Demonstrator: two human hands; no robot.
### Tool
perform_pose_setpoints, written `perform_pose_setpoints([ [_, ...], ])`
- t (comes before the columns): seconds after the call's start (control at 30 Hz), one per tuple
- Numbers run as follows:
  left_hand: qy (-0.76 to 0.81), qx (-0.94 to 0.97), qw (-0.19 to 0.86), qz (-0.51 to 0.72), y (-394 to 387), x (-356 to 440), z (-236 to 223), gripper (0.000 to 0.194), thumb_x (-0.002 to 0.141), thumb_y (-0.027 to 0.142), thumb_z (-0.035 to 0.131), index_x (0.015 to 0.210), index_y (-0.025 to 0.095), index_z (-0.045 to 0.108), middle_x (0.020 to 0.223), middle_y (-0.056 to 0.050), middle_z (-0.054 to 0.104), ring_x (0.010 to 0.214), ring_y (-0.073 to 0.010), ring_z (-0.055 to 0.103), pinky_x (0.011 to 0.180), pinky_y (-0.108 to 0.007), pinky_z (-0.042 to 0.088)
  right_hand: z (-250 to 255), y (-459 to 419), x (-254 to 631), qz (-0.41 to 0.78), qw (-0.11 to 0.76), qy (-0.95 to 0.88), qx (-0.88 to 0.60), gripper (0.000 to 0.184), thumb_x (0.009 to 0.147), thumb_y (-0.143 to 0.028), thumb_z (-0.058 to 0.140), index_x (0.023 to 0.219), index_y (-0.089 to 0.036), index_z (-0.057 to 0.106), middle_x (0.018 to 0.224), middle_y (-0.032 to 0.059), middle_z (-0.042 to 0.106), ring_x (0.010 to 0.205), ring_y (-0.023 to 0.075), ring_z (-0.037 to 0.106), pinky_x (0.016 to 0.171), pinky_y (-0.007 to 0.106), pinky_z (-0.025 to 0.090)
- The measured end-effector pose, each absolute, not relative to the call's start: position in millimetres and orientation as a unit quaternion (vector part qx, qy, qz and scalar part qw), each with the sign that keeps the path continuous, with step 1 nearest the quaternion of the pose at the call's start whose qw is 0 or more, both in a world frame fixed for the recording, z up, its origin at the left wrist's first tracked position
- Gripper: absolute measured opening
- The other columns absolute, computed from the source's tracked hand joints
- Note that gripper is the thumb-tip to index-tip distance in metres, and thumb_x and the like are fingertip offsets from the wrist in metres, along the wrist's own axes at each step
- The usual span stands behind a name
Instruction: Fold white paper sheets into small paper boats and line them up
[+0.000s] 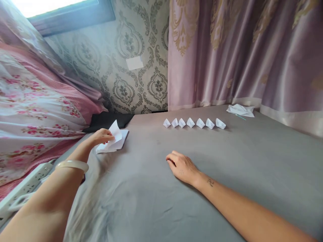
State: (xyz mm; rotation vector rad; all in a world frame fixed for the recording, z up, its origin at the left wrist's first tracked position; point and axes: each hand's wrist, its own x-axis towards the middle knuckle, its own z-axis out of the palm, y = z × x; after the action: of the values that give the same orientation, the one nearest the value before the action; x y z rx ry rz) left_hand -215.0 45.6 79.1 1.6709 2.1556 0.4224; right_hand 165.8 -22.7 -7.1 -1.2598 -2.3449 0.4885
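Observation:
At the left, my left hand [103,135] pinches a sheet of white paper [115,130], whose far corner lifts up off a stack of white paper [120,144]. The rest of that stack lies flat on the grey cloth [156,195]. My right hand [182,166] rests on the cloth near the middle, its fingers curled in and nothing visible in them. Beyond it stand several small folded white paper boats [190,122] in a row, apart from my hand.
Behind the stack lies a black cloth [108,120]. Crumpled white paper [241,110] sits at the back right, a thin green stick [240,117] beside it. A white power strip [27,190] runs along the left edge. Patterned wall and pink curtains [196,67] bound the back.

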Motion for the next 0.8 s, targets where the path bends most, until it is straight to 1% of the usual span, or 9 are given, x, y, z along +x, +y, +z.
perform_pose_setpoints([
  [0.13, 0.727, 0.635, 0.217, 0.147, 39, -171, 80, 0.019, 0.059, 0.035, 0.060, 0.061, 0.016, 0.060, 0.049, 0.002, 0.053, 0.051, -0.0130, 0.050, 0.047, -0.021, 0.035, -9, -23, 164, 0.158, 0.257, -0.831, -0.467, 0.027, 0.091, -0.019, 0.046, 0.115, -0.021, 0.058, 0.104, 0.0053, 0.061, 0.081, 0.0159, 0.060, 0.069, 0.028, 0.045],
  [0.2, 0.687, 0.680, 0.227, 0.122, 32, -133, 74, 0.020, 0.063, 0.035, 0.057, 0.062, 0.015, 0.063, 0.050, 0.002, 0.053, 0.050, -0.0122, 0.050, 0.046, -0.021, 0.033, -8, -24, 164, 0.099, 0.300, -0.829, -0.462, 0.043, 0.087, -0.016, 0.051, 0.130, -0.018, 0.048, 0.116, 0.0101, 0.057, 0.096, 0.0202, 0.058, 0.078, 0.031, 0.048],
  [0.3, 0.628, 0.725, 0.274, 0.070, 21, -69, 58, 0.020, 0.065, 0.032, 0.054, 0.065, 0.015, 0.064, 0.050, 0.001, 0.054, 0.049, -0.0125, 0.051, 0.046, -0.022, 0.035, -6, -24, 168, -0.027, 0.325, -0.847, -0.421, 0.055, 0.086, -0.008, 0.049, 0.139, -0.017, 0.040, 0.135, 0.0141, 0.046, 0.119, 0.0260, 0.046, 0.097, 0.039, 0.041],
  [0.4, 0.595, 0.752, 0.276, 0.064, 12, -17, 43, 0.017, 0.062, 0.031, 0.060, 0.064, 0.015, 0.064, 0.052, 0.001, 0.056, 0.052, -0.0125, 0.052, 0.047, -0.022, 0.034, -4, -22, 177, -0.096, 0.282, -0.884, -0.361, 0.042, 0.088, -0.003, 0.041, 0.124, -0.018, 0.056, 0.135, 0.0117, 0.049, 0.126, 0.0264, 0.041, 0.104, 0.042, 0.035],
  [0.53, 0.565, 0.781, 0.251, 0.087, -2, 14, 34, 0.017, 0.069, 0.030, 0.060, 0.071, 0.014, 0.066, 0.067, -0.004, 0.064, 0.065, -0.0161, 0.057, 0.056, -0.025, 0.040, -3, -22, 192, -0.069, 0.189, -0.922, -0.331, 0.028, 0.089, -0.004, 0.040, 0.093, -0.014, 0.066, 0.109, 0.0128, 0.065, 0.112, 0.0239, 0.053, 0.100, 0.040, 0.039],
  [0.63, 0.495, 0.821, 0.247, 0.138, -19, 16, 30, 0.035, 0.084, 0.043, 0.053, 0.101, 0.015, 0.066, 0.101, -0.010, 0.069, 0.083, -0.0192, 0.063, 0.071, -0.028, 0.048, -2, -25, 203, -0.039, 0.143, -0.919, -0.366, 0.027, 0.089, -0.004, 0.041, 0.094, -0.011, 0.066, 0.103, 0.0149, 0.067, 0.105, 0.0245, 0.057, 0.093, 0.039, 0.044],
  [0.7, 0.453, 0.847, 0.233, 0.155, -30, 14, 23, 0.052, 0.084, 0.052, 0.055, 0.122, 0.016, 0.056, 0.115, -0.013, 0.066, 0.095, -0.0233, 0.064, 0.079, -0.033, 0.051, -2, -28, 208, -0.024, 0.127, -0.913, -0.387, 0.027, 0.089, -0.004, 0.041, 0.095, -0.012, 0.066, 0.101, 0.0140, 0.067, 0.100, 0.0239, 0.059, 0.089, 0.038, 0.045],
  [0.73, 0.428, 0.864, 0.210, 0.162, -34, 14, 19, 0.058, 0.083, 0.053, 0.057, 0.126, 0.015, 0.053, 0.123, -0.015, 0.062, 0.106, -0.0260, 0.061, 0.088, -0.036, 0.050, -2, -30, 209, -0.015, 0.126, -0.910, -0.395, 0.027, 0.089, -0.004, 0.040, 0.096, -0.012, 0.065, 0.101, 0.0134, 0.067, 0.098, 0.0235, 0.060, 0.088, 0.038, 0.046],
  [0.8, 0.386, 0.892, 0.166, 0.166, -38, 14, 9, 0.054, 0.088, 0.046, 0.054, 0.131, 0.015, 0.048, 0.134, -0.016, 0.055, 0.124, -0.0267, 0.051, 0.103, -0.039, 0.042, -5, -32, 213, 0.002, 0.137, -0.906, -0.401, 0.030, 0.088, -0.003, 0.039, 0.101, -0.013, 0.065, 0.103, 0.0130, 0.066, 0.098, 0.0229, 0.060, 0.087, 0.037, 0.047],
])
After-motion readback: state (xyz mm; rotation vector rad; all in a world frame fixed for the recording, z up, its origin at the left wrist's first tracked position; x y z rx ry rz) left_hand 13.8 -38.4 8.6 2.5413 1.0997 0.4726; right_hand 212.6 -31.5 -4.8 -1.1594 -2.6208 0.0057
